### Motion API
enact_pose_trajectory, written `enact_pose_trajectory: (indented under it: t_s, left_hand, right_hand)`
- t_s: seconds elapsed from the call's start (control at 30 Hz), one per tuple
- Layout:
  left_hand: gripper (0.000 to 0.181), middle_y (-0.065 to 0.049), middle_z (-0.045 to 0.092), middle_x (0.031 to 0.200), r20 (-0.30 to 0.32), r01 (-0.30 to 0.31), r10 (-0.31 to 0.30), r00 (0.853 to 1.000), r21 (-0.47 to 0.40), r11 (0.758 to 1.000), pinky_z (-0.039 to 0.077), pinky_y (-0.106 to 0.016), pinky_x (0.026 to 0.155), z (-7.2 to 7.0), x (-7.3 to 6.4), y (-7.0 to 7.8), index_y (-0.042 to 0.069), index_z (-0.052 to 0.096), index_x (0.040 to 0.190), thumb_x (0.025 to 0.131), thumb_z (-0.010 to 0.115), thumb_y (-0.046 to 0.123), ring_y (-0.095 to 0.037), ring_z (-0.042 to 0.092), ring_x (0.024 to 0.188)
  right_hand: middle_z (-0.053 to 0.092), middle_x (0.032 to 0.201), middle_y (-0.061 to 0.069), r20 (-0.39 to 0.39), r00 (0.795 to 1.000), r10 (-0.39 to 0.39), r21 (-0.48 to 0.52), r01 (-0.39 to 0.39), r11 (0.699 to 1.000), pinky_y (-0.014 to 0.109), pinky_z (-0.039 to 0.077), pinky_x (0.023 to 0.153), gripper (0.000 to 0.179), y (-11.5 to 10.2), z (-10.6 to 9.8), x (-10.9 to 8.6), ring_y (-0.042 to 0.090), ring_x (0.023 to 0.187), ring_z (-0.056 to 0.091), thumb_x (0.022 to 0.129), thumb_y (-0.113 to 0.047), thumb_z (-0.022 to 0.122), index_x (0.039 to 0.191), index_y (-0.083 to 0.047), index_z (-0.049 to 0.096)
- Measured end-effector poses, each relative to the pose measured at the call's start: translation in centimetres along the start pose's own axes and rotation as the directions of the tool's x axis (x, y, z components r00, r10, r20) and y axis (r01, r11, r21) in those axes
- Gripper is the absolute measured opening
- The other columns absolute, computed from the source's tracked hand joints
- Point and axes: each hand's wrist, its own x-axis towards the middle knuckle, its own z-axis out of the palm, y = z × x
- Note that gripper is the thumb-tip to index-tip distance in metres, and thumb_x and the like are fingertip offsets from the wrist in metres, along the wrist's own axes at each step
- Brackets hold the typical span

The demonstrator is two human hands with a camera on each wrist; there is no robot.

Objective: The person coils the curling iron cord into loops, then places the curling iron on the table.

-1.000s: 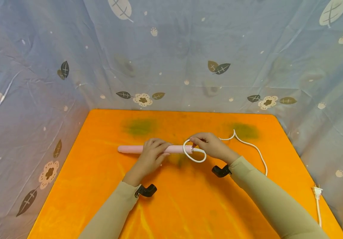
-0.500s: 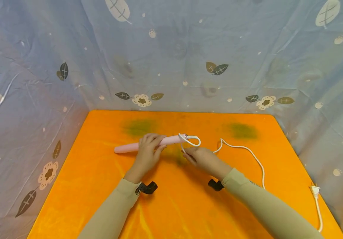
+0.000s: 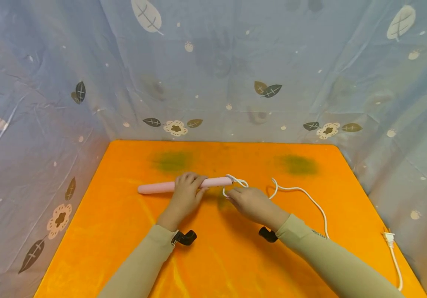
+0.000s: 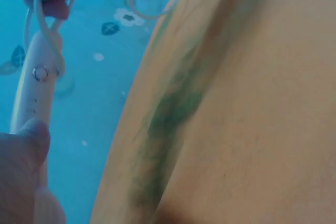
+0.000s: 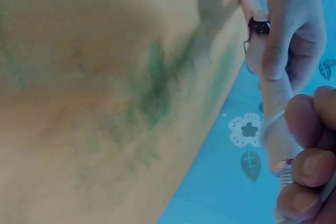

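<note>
A pink hair straightener [image 3: 157, 188], long and slim, lies roughly crosswise in front of me. My left hand [image 3: 185, 196] grips it near its middle. In the left wrist view the straightener [image 4: 39, 85] shows a round button near the cord end. A white cord [image 3: 303, 190] leaves its right end and loops back around that end. My right hand [image 3: 252, 203] pinches the cord just below and right of the end. The right wrist view shows these curled fingers [image 5: 312, 169] close up, with the left hand [image 5: 299, 19] beyond them.
An orange cloth-covered table [image 3: 213, 265] with greenish patches lies beneath. The cord runs right, under the right forearm, and its white two-prong plug [image 3: 388, 236] lies near the right edge. Patterned grey-blue curtains [image 3: 213, 62] surround the table.
My right hand has come toward me with the cord, drawing it around the straightener's end. The straightener's right end rose, then dipped slightly. The left hand keeps its grip.
</note>
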Motion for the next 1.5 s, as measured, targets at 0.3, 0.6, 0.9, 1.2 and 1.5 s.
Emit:
enact_pose_trajectory:
  t_s: [0.3,0.6,0.9,1.2,1.5]
  left_hand:
    - [0.036,-0.003,0.055,0.111,0.255,-0.101,0.062,0.965,0.142,0.985,0.028,-0.051,0.094,1.6,-1.1,1.2,0.024,0.06,0.13,0.097,0.056,0.04,-0.029,0.045,0.11]
    - [0.033,0.003,0.061,0.117,0.272,-0.158,0.114,0.955,0.148,0.976,0.027,-0.048,0.098,2.4,-2.5,1.0,0.024,0.063,0.126,0.097,0.056,0.039,-0.023,0.047,0.114]
    - [0.034,0.004,0.062,0.12,0.245,-0.18,0.162,0.956,0.054,0.982,0.027,-0.049,0.097,1.5,-3.3,1.2,0.021,0.063,0.127,0.098,0.056,0.037,-0.022,0.049,0.113]
    - [0.032,0.002,0.064,0.118,0.114,-0.203,0.203,0.972,-0.017,0.979,0.026,-0.05,0.097,0.6,-3.5,1.3,0.02,0.065,0.124,0.094,0.064,0.03,-0.022,0.051,0.11]
    - [0.034,0.001,0.064,0.119,0.028,-0.166,0.169,0.985,-0.095,0.982,0.025,-0.051,0.095,-0.8,-3.4,1.0,0.018,0.066,0.124,0.091,0.069,0.026,-0.023,0.051,0.109]
  right_hand:
    - [0.045,0.061,-0.005,0.087,0.996,-0.024,-0.062,0.029,0.998,0.023,0.037,0.043,0.02,-0.7,-0.8,0.5,0.008,0.045,0.039,0.086,-0.021,0.074,0.075,-0.015,0.059]
    - [0.048,0.072,-0.004,0.278,0.961,-0.008,-0.072,0.03,0.997,0.022,0.044,0.054,0.013,0.2,-2.7,1.7,0.01,0.061,0.049,0.087,-0.011,0.073,0.08,-0.014,0.062]
    - [0.057,0.073,-0.007,0.018,0.999,-0.044,-0.109,0.046,0.993,0.022,0.043,0.05,0.023,3.0,-3.2,2.1,0.006,0.057,0.053,0.083,-0.035,0.074,0.081,-0.016,0.063]
    - [0.058,0.073,-0.008,-0.084,0.995,0.046,-0.028,-0.049,0.998,0.023,0.045,0.052,0.022,5.0,-2.6,2.5,0.003,0.058,0.052,0.082,-0.036,0.074,0.081,-0.017,0.063]
    - [0.057,0.072,-0.013,-0.001,0.98,0.198,0.063,-0.197,0.978,0.025,0.043,0.056,0.017,6.1,-0.5,1.9,0.001,0.059,0.048,0.087,-0.036,0.071,0.081,-0.022,0.063]
